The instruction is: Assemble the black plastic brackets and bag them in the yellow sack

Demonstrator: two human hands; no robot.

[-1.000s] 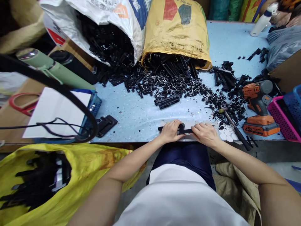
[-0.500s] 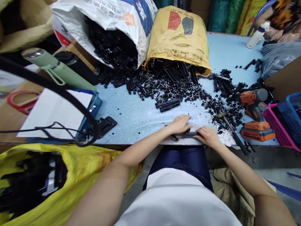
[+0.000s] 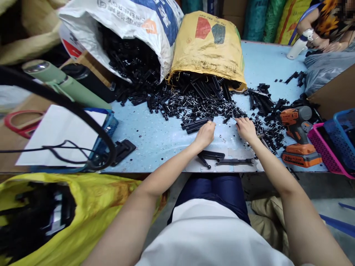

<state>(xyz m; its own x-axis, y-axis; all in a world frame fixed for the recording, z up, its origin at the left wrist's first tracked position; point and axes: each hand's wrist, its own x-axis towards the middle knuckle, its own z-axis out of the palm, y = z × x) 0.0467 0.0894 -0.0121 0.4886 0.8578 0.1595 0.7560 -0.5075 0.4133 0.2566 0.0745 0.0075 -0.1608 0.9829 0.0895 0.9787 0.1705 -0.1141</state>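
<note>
Along the lower left, below the blue table (image 3: pixel 149 136), a yellow sack (image 3: pixel 111 192) gapes around black parts. Farther right, a small group of black bars (image 3: pixel 195 128) lies flat, long axes running nearly left to right, right ends angled slightly away from me. My left hand (image 3: pixel 205 133) is curled at those ends; I cannot tell whether it has closed on anything. A careless pull there could, I judge, drag a neighbouring bar along.

Nearer my body, a black strip (image 3: pixel 213 154) lies almost crosswise, and a short black arm (image 3: pixel 204 162) slants beside it, rounded tip toward me; whether they join I cannot tell. To their right, a black lever (image 3: pixel 237 162) runs lengthwise along the edge. With these so close to the brink, a low forearm could brush one off.

My right hand (image 3: pixel 246 129) reaches over the heap of pins (image 3: pixel 194 103), fingertips drawn together; anything between them is too small to make out. The pins point every way, so tangling could bring up two together. Far right, the drill (image 3: pixel 298 136) stands on its battery and might topple if bumped.
</note>
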